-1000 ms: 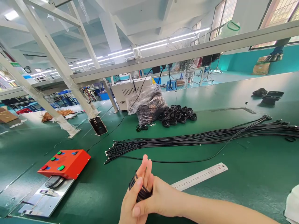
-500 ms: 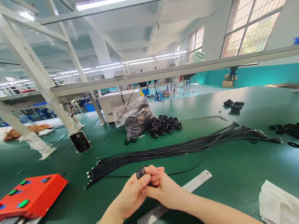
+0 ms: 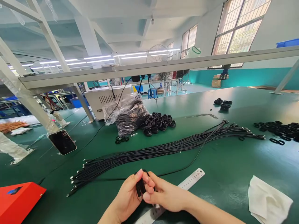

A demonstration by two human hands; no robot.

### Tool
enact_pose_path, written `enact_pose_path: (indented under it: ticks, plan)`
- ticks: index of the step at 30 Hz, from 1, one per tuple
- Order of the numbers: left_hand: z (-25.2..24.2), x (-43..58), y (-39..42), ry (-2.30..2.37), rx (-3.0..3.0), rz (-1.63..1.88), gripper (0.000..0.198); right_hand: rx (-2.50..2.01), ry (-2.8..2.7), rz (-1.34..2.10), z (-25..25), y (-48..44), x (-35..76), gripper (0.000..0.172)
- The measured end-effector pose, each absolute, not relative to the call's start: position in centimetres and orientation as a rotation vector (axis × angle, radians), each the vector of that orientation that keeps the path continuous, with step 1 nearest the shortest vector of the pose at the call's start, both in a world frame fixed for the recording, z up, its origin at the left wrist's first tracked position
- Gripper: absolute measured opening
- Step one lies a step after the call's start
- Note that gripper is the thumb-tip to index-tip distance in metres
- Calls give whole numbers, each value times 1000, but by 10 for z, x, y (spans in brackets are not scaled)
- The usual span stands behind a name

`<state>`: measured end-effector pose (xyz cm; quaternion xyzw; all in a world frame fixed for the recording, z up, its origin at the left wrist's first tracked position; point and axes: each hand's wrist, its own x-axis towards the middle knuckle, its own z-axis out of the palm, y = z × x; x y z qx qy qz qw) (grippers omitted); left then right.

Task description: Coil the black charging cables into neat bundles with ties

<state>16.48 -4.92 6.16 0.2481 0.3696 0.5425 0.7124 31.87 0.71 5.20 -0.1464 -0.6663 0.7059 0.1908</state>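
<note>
Long factory hall with white steel beams, bright tube lamps and tall windows stretches away on the far side, and a green work bench fills the near part of the head view. Both hands are closed: the left hand and the right hand meet at the near middle of the bench, and together they grip a small black cable coil, held between them above the bench. Just under the hands lies a steel ruler, partly hidden by them. A little farther, a long bundle of black cables lies across the bench. Beyond it, a clear plastic bag filled with something black stands beside a pile of black coils — both in front of a white machine. On the right lie more black rings and a white cloth; on the left, a red box and a phone.
</note>
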Motion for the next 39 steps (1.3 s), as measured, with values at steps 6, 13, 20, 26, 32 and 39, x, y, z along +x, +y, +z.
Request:
enact_pose_path:
  ticks: [6,13,20,26,32,39]
  plan:
    - [73,168,-50,775,719,1152,47,-101,-1865,2106,63,16,327,64]
    - [75,158,-51,792,764,1048,27,-514,-1943,1714,61,26,331,66]
    - [70,168,-56,768,750,961,29,-730,-1612,1765,47,11,313,47]
    - [61,175,-57,741,640,1067,29,-723,-1399,1928,46,-13,303,34]
    - [66,172,-55,744,642,1128,32,-714,-1323,1885,51,-8,309,20]
    - [60,178,-50,796,705,1326,28,-392,-1282,2130,48,-13,306,47]
